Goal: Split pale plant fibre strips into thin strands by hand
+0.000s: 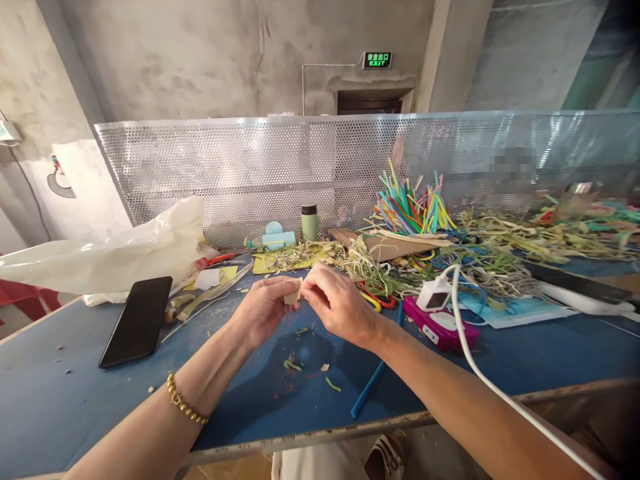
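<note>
Above the middle of the blue table, both hands meet at a small pale beige piece (291,297), perhaps a strip of dried husk; its exact kind is too small to tell. My left hand (264,305) pinches it between thumb and fingers. My right hand (340,305) is closed at its right side, fingertips pressed together against it. Small green scraps (293,364) lie on the table below the hands. Just behind them is a heap of pale and green dried strips (367,263).
A black phone (137,320) and a plastic bag (150,247) lie left. Behind stand a green bottle (309,223) and colourful stems (413,203) before a perforated metal screen (240,160). A magenta power strip (445,327), with a white cable (465,340), and a blue stick (370,387) lie right.
</note>
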### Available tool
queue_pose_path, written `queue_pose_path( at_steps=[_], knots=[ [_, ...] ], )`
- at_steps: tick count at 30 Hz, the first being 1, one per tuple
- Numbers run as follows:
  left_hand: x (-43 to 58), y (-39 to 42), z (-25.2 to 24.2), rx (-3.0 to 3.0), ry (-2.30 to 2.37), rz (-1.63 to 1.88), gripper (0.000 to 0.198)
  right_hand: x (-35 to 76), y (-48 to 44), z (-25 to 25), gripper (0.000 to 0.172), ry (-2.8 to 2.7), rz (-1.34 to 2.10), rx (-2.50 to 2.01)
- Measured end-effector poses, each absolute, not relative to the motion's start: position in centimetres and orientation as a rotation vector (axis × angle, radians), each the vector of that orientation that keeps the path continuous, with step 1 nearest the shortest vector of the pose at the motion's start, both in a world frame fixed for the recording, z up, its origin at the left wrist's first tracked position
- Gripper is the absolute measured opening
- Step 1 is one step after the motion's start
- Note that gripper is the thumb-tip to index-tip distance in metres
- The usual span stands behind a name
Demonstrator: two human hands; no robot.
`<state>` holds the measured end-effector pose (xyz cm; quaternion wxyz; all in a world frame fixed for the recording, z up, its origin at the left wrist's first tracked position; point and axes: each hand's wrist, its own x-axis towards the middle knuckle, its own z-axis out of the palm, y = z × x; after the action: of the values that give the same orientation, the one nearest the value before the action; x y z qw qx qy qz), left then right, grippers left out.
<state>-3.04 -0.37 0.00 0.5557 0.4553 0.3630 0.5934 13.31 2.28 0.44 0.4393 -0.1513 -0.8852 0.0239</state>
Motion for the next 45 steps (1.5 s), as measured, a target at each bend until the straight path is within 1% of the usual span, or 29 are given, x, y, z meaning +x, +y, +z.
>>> queue_pose_path(
  at_steps=[2,6,7,8,10,13,14,16,17,19,20,22,25,27,28,30,34,36,41,45],
  knots=[
    [-3.5,-0.1,-0.1,1.068,0.884,1.463,0.015,13.4,1.6,0.5,0.015,-2.324,0.163,-0.298],
    [-4.6,0.6,-0.2,1.059,1.009,1.593,0.025,13.5,0.2,1.0,0.013,-2.624,0.784,-0.25],
    [-4.9,0.7,-0.2,1.055,1.027,1.608,0.026,13.7,0.1,1.2,0.014,-2.637,0.89,-0.269],
    [-5.0,0.8,-0.2,1.055,1.034,1.608,0.027,13.9,0.1,1.5,0.016,-2.618,0.922,-0.302],
    [-5.1,0.9,-0.3,1.067,1.026,1.578,0.029,14.8,0.7,2.1,0.021,-2.547,0.798,-0.404],
    [-4.7,0.6,-0.3,1.103,1.011,1.502,0.03,16.6,2.7,2.5,0.028,-2.594,0.475,-0.654],
    [-4.6,0.4,-0.3,1.114,1.011,1.476,0.03,17.2,3.4,2.5,0.024,-2.671,0.378,-0.736],
    [-4.2,0.2,-0.2,1.136,1.011,1.429,0.03,17.9,4.6,2.2,0.005,-2.739,0.137,-0.851],
    [-4.0,0.0,-0.2,1.15,1.007,1.414,0.03,18.0,4.9,2.0,0.006,-2.687,0.021,-0.876],
    [-3.8,-0.1,-0.3,1.184,0.986,1.397,0.029,17.6,5.0,1.7,0.019,-2.543,-0.111,-0.813],
    [-3.7,-0.1,-0.4,1.2,0.974,1.391,0.029,17.2,4.7,1.6,0.022,-2.492,-0.134,-0.729],
    [-3.6,-0.2,-0.5,1.221,0.952,1.372,0.028,16.2,3.9,1.5,0.023,-2.443,-0.151,-0.541],
    [-3.6,-0.2,-0.7,1.234,0.942,1.325,0.028,15.1,2.9,1.3,0.015,-2.473,-0.198,-0.363],
    [-3.7,-0.2,-0.7,1.267,0.953,1.284,0.027,14.8,2.8,0.9,0.021,-2.504,-0.221,-0.323],
    [-3.7,-0.3,-0.7,1.298,0.972,1.259,0.027,14.7,2.8,0.7,0.024,-2.521,-0.224,-0.32],
    [-3.8,-0.4,-0.6,1.406,1.069,1.192,0.026,14.8,3.1,0.1,0.025,-2.559,-0.215,-0.355],
    [-3.7,-0.9,-0.1,1.773,1.424,1.106,0.02,15.3,2.9,-0.6,0.017,-2.698,-0.217,-0.49],
    [-3.6,-1.3,0.0,1.922,1.467,1.014,0.016,15.8,2.3,-0.8,0.015,-2.808,-0.215,-0.51],
    [-3.4,-1.7,-0.9,2.309,1.477,0.592,0.024,16.8,1.6,-1.3,0.022,-2.896,-0.066,-0.47],
    [-3.7,-1.7,-1.3,2.485,1.68,0.434,0.029,15.9,2.5,-2.0,0.022,-2.816,-0.084,-0.47]
  ],
)
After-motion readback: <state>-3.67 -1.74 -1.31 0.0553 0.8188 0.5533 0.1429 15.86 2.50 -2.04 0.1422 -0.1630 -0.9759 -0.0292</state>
